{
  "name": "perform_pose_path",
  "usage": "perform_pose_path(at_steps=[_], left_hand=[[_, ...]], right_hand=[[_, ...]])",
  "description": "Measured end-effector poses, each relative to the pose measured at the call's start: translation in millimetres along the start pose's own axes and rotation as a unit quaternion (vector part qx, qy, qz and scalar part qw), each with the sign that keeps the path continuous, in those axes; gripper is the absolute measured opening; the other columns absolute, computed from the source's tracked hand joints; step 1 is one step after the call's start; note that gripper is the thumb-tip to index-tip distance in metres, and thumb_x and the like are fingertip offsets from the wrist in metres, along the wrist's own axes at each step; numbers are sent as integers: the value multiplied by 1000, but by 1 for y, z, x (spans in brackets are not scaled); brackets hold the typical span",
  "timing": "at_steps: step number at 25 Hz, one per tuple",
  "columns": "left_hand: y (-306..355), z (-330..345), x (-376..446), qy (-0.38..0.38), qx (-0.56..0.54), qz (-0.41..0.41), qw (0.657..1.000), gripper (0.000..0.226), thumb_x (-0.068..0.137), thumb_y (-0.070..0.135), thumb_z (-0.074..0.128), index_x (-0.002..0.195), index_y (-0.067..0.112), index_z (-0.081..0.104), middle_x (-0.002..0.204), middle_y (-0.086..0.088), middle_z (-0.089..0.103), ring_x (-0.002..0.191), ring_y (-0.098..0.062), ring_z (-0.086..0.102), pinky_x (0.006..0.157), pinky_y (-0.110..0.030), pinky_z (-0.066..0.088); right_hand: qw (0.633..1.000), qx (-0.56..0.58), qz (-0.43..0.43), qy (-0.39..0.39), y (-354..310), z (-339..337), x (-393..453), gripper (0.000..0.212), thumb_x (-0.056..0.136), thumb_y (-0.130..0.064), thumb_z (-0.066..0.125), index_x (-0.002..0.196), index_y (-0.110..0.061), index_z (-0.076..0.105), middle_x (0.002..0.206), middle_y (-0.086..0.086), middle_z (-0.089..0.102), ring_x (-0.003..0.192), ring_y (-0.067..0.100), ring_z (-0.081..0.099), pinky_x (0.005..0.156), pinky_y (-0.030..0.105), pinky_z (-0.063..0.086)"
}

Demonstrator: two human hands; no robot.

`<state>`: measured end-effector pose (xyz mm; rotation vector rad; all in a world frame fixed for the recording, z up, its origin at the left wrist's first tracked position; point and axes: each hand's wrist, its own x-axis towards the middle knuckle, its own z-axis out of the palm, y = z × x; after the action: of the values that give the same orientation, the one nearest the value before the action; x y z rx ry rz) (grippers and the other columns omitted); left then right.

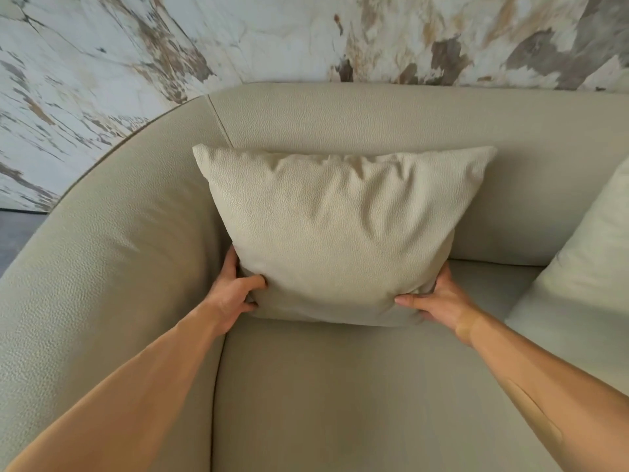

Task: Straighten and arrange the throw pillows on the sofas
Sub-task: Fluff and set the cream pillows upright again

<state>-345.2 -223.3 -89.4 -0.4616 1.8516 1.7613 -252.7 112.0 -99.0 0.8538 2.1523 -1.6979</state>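
A beige textured throw pillow point(335, 229) stands upright on the seat of a beige leather sofa point(340, 386), leaning against the backrest point(391, 120) near the left corner. My left hand point(231, 294) grips the pillow's lower left corner, thumb on the front face. My right hand point(437, 303) grips its lower right corner, thumb pressed into the front. A second pale pillow point(592, 253) leans at the right edge of the view, partly cut off.
The sofa's curved left armrest point(102, 267) wraps round beside the pillow. A marble-patterned wall point(306, 35) rises behind the backrest. A strip of dark floor point(13, 229) shows at the far left.
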Motion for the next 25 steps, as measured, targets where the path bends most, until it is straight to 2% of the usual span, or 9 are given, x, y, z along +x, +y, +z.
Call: perform_pose_path(at_steps=[4,7,8,10,13,16,19,25], left_hand=[[0,1,2,-3,32,-8,999,97,58,9,67,138,52,33,133,11,49,115,-18,49,92,-59,47],[1,-1,-4,15,55,4,998,95,59,11,69,138,52,35,129,11,54,112,-14,53,92,-51,50],[2,-2,-8,29,64,15,997,93,60,13,71,138,52,37,129,11,56,114,-14,55,92,-46,50],[7,-4,-20,50,88,29,994,93,61,20,75,138,56,36,134,14,56,122,-14,53,102,-41,46],[23,-2,-48,56,128,35,990,98,69,23,76,147,52,25,146,13,45,136,-15,41,113,-37,33],[42,12,-81,54,137,58,987,103,63,31,77,147,54,21,152,14,37,141,-15,35,110,-32,32],[55,44,-118,58,194,76,976,101,72,31,79,151,47,17,158,9,27,144,-18,29,111,-35,30],[77,148,-177,2,274,135,952,97,79,34,77,150,49,12,160,8,20,145,-21,26,102,-36,33]], right_hand=[[998,-46,13,29,3,4,3,108,62,-18,89,145,-26,21,132,-6,49,122,19,49,104,47,44],[992,-114,-16,56,0,5,-10,110,69,-23,85,150,-24,11,144,-1,45,125,25,48,98,31,39],[988,-136,-25,66,-2,5,-15,110,71,-25,83,152,-25,9,147,-1,44,129,27,47,94,30,38],[983,-160,-39,78,-7,4,-29,107,74,-32,80,153,-30,8,150,-4,42,132,27,46,93,31,39],[978,-188,-42,83,-21,3,-58,104,76,-41,75,153,-31,6,156,-2,33,136,24,42,101,34,39],[973,-211,-46,86,-39,-7,-91,103,77,-48,71,154,-29,5,160,1,23,141,23,36,108,37,36],[965,-237,-34,110,-49,-38,-119,98,79,-55,65,153,-34,4,162,-3,16,144,23,30,109,41,35],[955,-243,-31,167,-36,-154,-163,96,78,-59,62,153,-35,6,161,-3,18,144,24,29,108,47,37]])
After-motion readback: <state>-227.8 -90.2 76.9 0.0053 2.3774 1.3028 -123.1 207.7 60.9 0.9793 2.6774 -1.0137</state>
